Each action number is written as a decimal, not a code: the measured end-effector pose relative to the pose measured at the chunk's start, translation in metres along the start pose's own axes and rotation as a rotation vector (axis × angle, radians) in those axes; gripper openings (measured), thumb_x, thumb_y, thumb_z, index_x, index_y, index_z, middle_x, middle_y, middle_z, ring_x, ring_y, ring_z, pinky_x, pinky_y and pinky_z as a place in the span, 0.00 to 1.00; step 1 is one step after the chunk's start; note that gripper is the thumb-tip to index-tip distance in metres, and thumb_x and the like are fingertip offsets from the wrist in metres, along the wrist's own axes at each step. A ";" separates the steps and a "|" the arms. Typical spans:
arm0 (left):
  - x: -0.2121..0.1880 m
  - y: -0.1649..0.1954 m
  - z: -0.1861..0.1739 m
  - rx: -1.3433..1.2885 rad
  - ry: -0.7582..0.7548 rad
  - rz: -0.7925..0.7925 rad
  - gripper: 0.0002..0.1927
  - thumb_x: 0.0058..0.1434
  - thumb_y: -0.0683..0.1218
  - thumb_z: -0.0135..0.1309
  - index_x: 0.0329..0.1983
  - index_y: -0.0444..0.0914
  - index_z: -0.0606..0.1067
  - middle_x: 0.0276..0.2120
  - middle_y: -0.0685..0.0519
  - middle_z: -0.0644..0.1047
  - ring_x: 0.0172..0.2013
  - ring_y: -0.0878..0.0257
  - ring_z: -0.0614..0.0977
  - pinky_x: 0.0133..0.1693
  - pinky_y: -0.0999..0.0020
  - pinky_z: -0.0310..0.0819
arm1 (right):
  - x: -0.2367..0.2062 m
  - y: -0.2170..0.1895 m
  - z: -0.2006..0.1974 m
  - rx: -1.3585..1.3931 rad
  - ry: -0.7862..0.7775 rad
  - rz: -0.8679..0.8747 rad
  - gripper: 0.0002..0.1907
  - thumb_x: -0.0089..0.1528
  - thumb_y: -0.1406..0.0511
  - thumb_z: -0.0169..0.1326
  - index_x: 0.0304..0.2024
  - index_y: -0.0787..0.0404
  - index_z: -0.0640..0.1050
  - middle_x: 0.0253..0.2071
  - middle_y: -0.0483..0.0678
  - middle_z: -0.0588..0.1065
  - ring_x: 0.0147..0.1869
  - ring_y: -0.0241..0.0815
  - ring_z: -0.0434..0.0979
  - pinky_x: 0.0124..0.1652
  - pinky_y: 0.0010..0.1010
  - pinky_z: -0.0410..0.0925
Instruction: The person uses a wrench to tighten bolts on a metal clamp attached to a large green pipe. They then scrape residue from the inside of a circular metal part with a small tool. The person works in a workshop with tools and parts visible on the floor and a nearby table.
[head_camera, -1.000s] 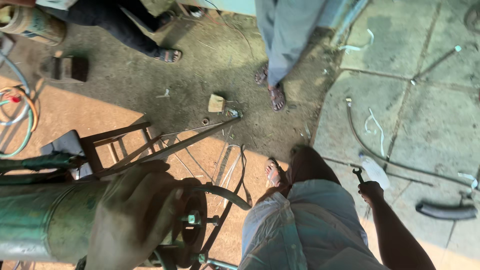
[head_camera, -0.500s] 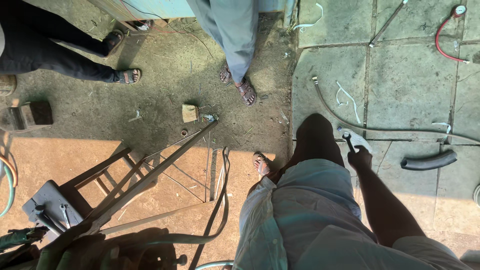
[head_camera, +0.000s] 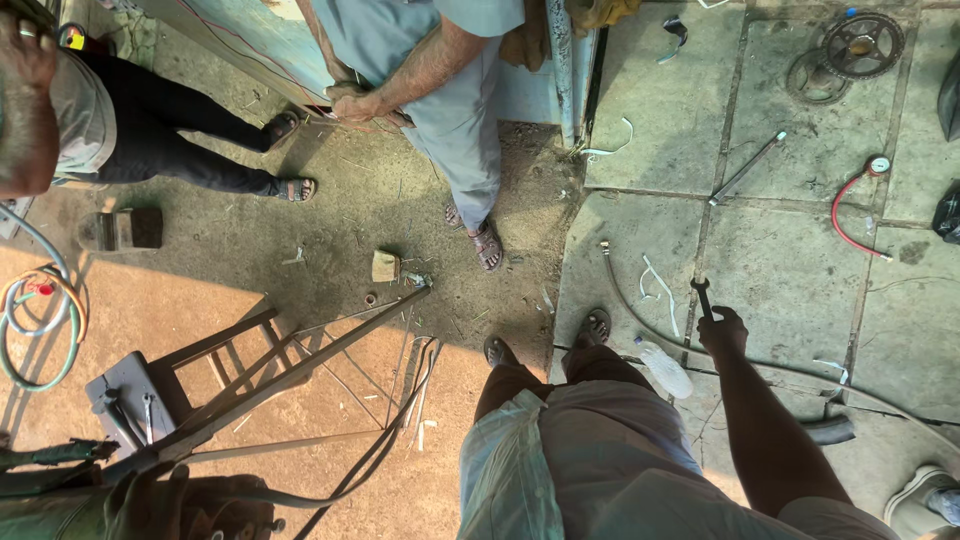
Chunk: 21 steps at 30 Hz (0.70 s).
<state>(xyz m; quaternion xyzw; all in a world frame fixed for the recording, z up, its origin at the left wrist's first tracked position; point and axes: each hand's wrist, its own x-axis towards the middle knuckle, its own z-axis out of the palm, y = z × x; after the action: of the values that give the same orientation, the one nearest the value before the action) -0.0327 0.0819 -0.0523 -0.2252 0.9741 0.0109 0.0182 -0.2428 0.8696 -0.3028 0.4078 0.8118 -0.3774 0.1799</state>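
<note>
R hand (head_camera: 724, 330) grip shut on wrench (head_camera: 703, 296).

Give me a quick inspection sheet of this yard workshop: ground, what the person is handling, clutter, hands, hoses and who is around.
Surface: bare dirt ground on the left, stone slabs on the right.
Job's things: dark wrench in the right hand; green cylinder at lower left.
Clutter: long wrench, two sprockets, plastic bottle, small block, metal stand.
Hands: right hand closed around the wrench; left hand in a glove, resting by the cylinder, grip unclear.
Cables: coiled hoses at left; red hose with gauge; dark hose across the slabs.
Surroundings: two other people, one standing in sandals, one in dark trousers.
</note>
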 end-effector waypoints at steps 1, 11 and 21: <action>0.001 0.029 -0.002 -0.033 0.033 0.030 0.20 0.63 0.52 0.59 0.55 0.41 0.76 0.59 0.39 0.75 0.66 0.41 0.72 0.65 0.45 0.68 | 0.003 0.003 -0.010 -0.001 -0.015 0.052 0.24 0.60 0.64 0.59 0.60 0.59 0.78 0.36 0.57 0.82 0.34 0.48 0.84 0.36 0.39 0.76; 0.062 0.399 0.123 -0.780 -0.938 -0.069 0.25 0.65 0.56 0.51 0.64 0.45 0.69 0.67 0.48 0.68 0.61 0.54 0.77 0.57 0.54 0.75 | 0.017 -0.008 -0.089 0.056 -0.181 0.185 0.24 0.62 0.66 0.58 0.62 0.54 0.76 0.36 0.55 0.85 0.30 0.46 0.83 0.27 0.34 0.72; 0.128 0.632 0.225 -0.525 -1.136 -0.104 0.15 0.60 0.48 0.43 0.45 0.42 0.77 0.45 0.40 0.84 0.46 0.43 0.88 0.45 0.47 0.85 | 0.103 -0.051 -0.152 0.096 -0.130 0.386 0.19 0.66 0.62 0.55 0.59 0.59 0.79 0.37 0.52 0.85 0.31 0.44 0.86 0.28 0.31 0.73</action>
<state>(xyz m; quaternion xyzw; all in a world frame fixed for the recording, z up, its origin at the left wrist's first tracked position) -0.4184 0.6006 -0.2744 -0.2285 0.7648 0.3670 0.4776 -0.3429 1.0199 -0.2423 0.5386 0.6864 -0.3996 0.2812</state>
